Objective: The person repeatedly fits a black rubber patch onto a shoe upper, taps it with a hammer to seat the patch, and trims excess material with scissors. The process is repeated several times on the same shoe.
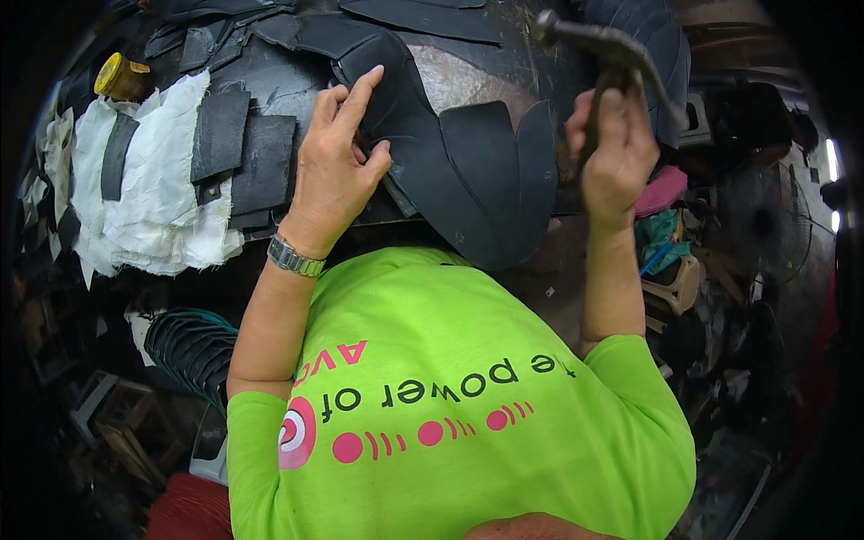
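A stitched black leather-like piece, shaped like a shoe or boot upper, lies on the dark work table and hangs over its near edge. My left hand rests on its left side, index finger and thumb stretched out and apart; the other fingers are partly bent. My right hand is closed around the handle of a hammer. The hammer is raised to the right of the piece, its metal head uppermost and clear of the material. A metal-band watch sits on my left wrist.
White cloth with black strips on it covers the table's left. A yellow-lidded jar stands behind. More black cut pieces lie at the back, and a dark stack at the back right. Stools and bundled pieces are below left.
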Tool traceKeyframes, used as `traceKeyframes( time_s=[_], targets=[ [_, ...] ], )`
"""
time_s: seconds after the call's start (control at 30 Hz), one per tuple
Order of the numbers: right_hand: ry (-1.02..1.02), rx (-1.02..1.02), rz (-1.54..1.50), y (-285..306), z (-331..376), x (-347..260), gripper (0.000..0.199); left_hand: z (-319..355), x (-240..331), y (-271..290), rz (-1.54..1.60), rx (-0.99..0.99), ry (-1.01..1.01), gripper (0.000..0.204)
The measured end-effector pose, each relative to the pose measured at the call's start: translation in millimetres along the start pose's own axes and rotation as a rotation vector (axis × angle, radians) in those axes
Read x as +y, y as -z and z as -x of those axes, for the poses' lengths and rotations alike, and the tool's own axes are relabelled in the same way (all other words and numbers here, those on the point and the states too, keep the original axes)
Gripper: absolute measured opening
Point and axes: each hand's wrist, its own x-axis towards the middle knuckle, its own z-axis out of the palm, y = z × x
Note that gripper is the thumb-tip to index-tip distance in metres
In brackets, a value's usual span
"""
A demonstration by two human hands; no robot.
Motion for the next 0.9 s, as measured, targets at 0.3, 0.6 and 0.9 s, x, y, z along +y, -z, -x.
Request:
traceKeyframes(
  time_s=[0.3,0.6,0.9],
  targets=[
    [0.168,-0.331,0.189,-10.1,30.5,5.5,0.022,-6.1,-0.2,-5.3,-0.027,-0.013,-0.110,0.079],
    [0.004,-0.320,0.306,-9.0,46.2,-17.2,0.024,-11.3,-5.9,-6.5,0.046,-0.039,-0.069,0.081],
    [0.175,-0.290,0.158,4.0,74.8,0.8,0.032,-10.3,-10.7,-7.4,-0.011,-0.035,-0.063,0.081]
  ],
)
